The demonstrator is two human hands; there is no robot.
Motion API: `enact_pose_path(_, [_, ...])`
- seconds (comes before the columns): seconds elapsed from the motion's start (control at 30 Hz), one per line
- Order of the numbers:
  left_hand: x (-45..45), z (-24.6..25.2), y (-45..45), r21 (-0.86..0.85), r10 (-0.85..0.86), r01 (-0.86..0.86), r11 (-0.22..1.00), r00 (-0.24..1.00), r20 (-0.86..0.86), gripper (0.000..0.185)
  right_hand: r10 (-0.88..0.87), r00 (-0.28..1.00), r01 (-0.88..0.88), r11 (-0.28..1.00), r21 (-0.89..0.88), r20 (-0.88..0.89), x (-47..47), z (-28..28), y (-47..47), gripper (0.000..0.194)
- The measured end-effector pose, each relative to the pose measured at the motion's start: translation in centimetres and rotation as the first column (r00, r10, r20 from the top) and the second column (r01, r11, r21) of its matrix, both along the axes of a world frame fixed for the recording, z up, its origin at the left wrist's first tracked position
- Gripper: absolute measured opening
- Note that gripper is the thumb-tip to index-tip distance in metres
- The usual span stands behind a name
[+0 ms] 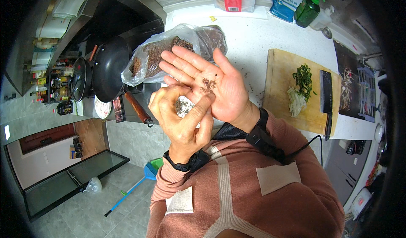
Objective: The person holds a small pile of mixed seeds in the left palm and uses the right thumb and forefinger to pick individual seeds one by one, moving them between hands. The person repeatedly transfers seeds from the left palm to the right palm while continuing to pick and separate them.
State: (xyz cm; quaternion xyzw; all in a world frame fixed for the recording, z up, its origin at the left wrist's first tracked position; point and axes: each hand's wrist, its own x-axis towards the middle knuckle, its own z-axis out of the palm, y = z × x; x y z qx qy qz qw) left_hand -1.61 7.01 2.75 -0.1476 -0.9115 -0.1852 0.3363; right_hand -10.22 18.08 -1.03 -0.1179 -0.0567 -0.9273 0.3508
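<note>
My right hand (222, 90) is palm up with its fingers spread towards the left. A small heap of reddish-brown dried husks (207, 85), perhaps Sichuan peppercorns, and one dark seed (216, 75) lie on the palm. My left hand (185, 117) is curled at the heap's lower left, its thumb tip at the husks; whether anything is between its fingers is hidden. Through the curl, dark bits show on a white surface. Just beyond both hands lies a clear plastic bag (152, 58) of similar brown husks, next to another bag with dark contents (212, 38).
A wooden cutting board (276, 89) at right bears chopped greens (302, 79), pale shreds (296, 101) and a cleaver (325, 92). A black wok (111, 69) stands at left, its wooden handle (136, 106) pointing towards me. Bottles and packets line the counter's back.
</note>
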Motion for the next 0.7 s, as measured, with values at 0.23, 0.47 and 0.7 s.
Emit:
enact_pose_path(0.23, [-0.4, 0.0, -0.2, 0.042, 0.087, -0.089, 0.995, 0.996, 0.034, 0.028, 0.034, 0.999, -0.034, 0.999, -0.019, 0.024, 0.0, 0.0, 0.1, 0.081])
enact_pose_path(0.47, [0.2, 0.2, 0.7, 0.036, -0.033, 0.031, 0.999, 0.998, 0.046, 0.03, 0.001, 1.0, -0.001, 1.0, 0.029, 0.018, 0.2, 0.1, 0.0, 0.079])
enact_pose_path(0.7, [0.4, -0.4, 0.0, 0.09, 0.044, -0.048, 0.995, 0.998, 0.045, 0.03, 0.036, 0.997, -0.035, 0.999, -0.018, 0.062, 0.2, 0.0, 0.1, 0.079])
